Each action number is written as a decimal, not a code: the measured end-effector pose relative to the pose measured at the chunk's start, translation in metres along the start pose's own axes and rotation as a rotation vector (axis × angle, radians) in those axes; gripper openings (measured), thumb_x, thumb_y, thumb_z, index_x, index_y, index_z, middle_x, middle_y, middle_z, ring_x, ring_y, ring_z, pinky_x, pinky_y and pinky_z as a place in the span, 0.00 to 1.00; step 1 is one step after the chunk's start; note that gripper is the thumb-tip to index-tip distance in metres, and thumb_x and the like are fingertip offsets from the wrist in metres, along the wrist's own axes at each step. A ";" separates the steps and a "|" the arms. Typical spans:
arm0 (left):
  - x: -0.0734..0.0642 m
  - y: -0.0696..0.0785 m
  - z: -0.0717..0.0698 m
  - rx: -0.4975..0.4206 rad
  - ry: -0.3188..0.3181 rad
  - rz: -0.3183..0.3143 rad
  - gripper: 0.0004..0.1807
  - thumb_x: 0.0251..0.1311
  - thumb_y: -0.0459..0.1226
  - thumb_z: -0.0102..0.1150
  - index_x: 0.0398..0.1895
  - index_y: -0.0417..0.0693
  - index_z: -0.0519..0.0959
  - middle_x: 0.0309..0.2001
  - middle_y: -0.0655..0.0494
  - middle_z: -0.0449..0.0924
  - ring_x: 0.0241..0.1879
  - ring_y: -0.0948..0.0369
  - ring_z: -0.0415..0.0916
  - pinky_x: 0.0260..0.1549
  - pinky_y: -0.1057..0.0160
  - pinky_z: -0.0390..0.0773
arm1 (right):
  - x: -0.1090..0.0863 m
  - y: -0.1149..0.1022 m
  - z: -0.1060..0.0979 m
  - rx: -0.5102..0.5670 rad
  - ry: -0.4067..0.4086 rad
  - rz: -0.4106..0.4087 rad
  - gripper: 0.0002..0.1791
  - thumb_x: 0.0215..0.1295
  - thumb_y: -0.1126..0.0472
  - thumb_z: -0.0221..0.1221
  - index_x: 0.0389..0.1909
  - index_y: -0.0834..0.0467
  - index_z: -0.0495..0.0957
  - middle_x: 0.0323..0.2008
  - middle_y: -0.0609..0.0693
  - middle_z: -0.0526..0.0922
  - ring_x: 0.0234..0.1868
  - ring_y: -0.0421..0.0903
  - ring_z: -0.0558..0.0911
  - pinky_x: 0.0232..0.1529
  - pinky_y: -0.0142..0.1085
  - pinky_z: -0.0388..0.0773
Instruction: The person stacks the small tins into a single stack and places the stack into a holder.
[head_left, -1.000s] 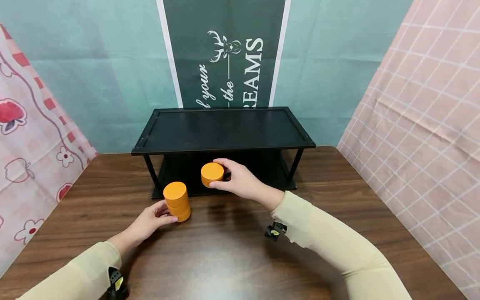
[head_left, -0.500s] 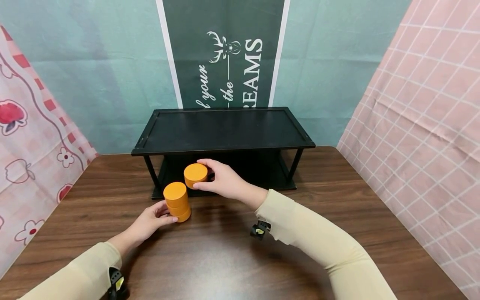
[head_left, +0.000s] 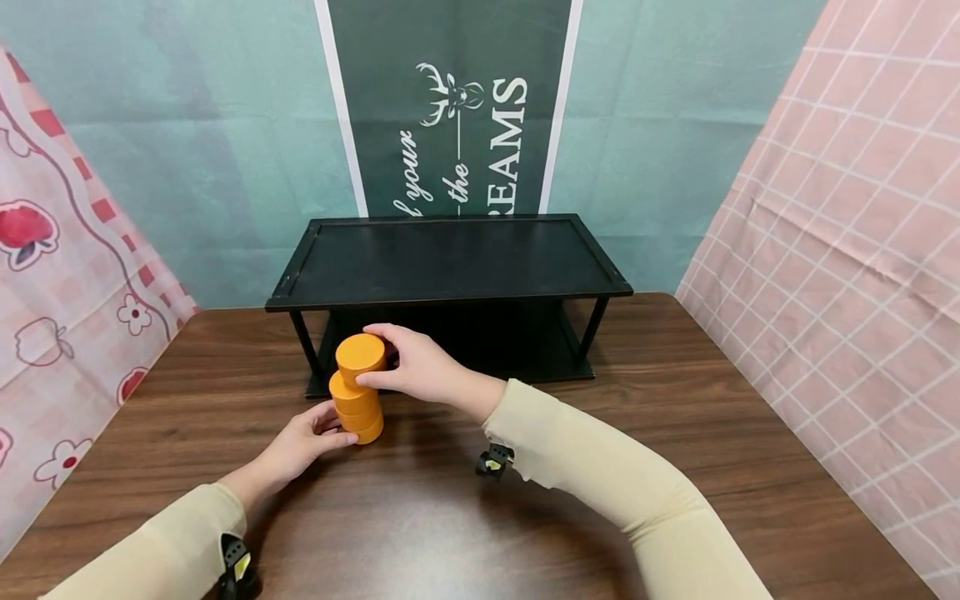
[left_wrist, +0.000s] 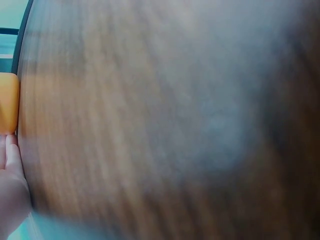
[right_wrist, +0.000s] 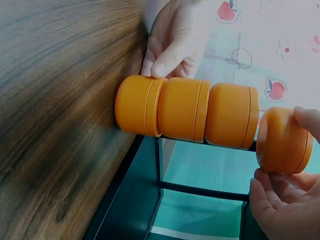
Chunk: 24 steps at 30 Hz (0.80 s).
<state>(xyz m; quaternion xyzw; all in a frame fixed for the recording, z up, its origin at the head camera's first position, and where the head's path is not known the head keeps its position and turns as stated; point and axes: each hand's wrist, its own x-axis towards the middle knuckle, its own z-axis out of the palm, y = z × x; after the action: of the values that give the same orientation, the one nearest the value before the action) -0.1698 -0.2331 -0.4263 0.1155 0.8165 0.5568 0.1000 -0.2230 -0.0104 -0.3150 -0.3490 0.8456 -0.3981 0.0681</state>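
Three small orange round jars with lid seams stand stacked on the table; the lowest jar (right_wrist: 137,106) has my left hand (head_left: 294,443) beside it, thumb and fingers around its sides. Above the top jar of the stack (head_left: 351,390), my right hand (head_left: 423,367) pinches a fourth orange jar (head_left: 360,353) between thumb and fingers. That jar overlaps the stack's top in the head view; seen from the right wrist, it sits slightly tilted and off line at the top end. Only an edge of an orange jar (left_wrist: 8,102) shows in the left wrist view.
Just behind the stack is a black two-tier rack (head_left: 450,258), its front left post (head_left: 304,343) close by. The wooden table (head_left: 420,508) reaches curtains on the left (head_left: 75,275), right and back.
My right hand has carried its jar leftward from in front of the rack to over the stack. The left hand has stayed in place at the stack's base.
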 end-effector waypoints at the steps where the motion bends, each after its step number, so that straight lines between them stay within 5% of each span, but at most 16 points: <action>1: 0.000 0.000 0.000 -0.003 -0.001 -0.001 0.34 0.59 0.40 0.62 0.64 0.34 0.61 0.59 0.38 0.68 0.59 0.47 0.66 0.58 0.52 0.65 | 0.001 -0.001 0.001 -0.006 -0.004 -0.003 0.36 0.57 0.51 0.65 0.65 0.57 0.63 0.55 0.47 0.73 0.48 0.37 0.74 0.47 0.27 0.74; 24: 0.000 0.001 0.000 -0.007 -0.001 -0.014 0.34 0.59 0.40 0.62 0.65 0.35 0.61 0.59 0.38 0.68 0.58 0.47 0.66 0.57 0.54 0.67 | 0.003 -0.004 0.010 -0.062 -0.052 0.004 0.38 0.58 0.49 0.64 0.67 0.56 0.60 0.61 0.48 0.69 0.55 0.37 0.72 0.53 0.29 0.70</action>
<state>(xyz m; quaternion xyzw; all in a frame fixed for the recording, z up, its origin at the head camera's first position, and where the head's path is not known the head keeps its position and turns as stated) -0.1698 -0.2327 -0.4258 0.1097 0.8152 0.5590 0.1045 -0.2189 -0.0205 -0.3180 -0.3594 0.8561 -0.3626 0.0802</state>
